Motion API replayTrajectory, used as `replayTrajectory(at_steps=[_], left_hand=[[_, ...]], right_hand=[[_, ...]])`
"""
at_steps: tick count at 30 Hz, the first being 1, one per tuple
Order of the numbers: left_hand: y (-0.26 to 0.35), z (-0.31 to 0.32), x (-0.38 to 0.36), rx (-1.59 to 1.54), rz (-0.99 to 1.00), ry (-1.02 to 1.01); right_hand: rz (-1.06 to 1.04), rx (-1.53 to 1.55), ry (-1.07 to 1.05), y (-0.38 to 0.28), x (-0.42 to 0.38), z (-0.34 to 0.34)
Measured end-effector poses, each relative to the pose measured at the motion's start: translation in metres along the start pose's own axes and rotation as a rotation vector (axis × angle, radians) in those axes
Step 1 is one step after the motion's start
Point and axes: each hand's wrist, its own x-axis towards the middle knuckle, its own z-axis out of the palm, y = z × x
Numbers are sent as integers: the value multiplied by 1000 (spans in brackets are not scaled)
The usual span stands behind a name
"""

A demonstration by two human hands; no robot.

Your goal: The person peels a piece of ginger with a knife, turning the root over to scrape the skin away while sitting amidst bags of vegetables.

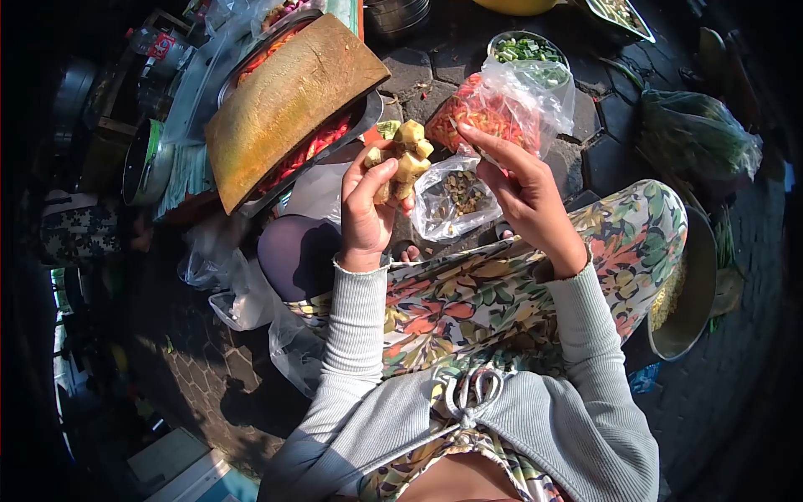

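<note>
My left hand [368, 205] is wrapped round a knobbly, pale yellow root [410, 159] that looks like peeled ginger, held upright. To its right, my right hand [523, 188] is closed round a thin blade-like tool, whose tip shows by the index finger; most of it is hidden by the fingers. The tool and the root are apart. Below and between the hands lies an open clear plastic bag [435, 219] with brown scraps [468, 192] in it. Just beyond my right hand sits a clear bag of chopped red pieces [485, 113].
A large wooden board [288, 105] lies across a dark tray of red peppers [314, 155] at the left. Chopped greens fill a bowl [527, 48] at the top. On the right are a bag of green vegetables [703, 134] and a metal basin [698, 293].
</note>
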Motion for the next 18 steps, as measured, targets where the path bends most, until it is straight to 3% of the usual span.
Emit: replayTrajectory(at_steps=[1, 3, 5, 11, 15, 17, 18], left_hand=[[0, 0, 0, -4, 1, 2], [-1, 0, 1, 197, 4, 19], [-5, 0, 4, 237, 21, 22], [-10, 1, 7, 430, 168, -53], [-3, 5, 2, 478, -23, -99], [-6, 3, 0, 509, 29, -137], [-8, 4, -1, 289, 63, -132]], right_hand=[[-80, -109, -56, 4, 0, -3], [-47, -130, -63, 4, -1, -5], [156, -41, -27, -4, -2, -5], [231, -43, 28, 5, -2, -6], [140, 215, -102, 25, 2, 2], [188, 174, -142, 14, 2, -2], [366, 258, -122, 6, 2, -4]])
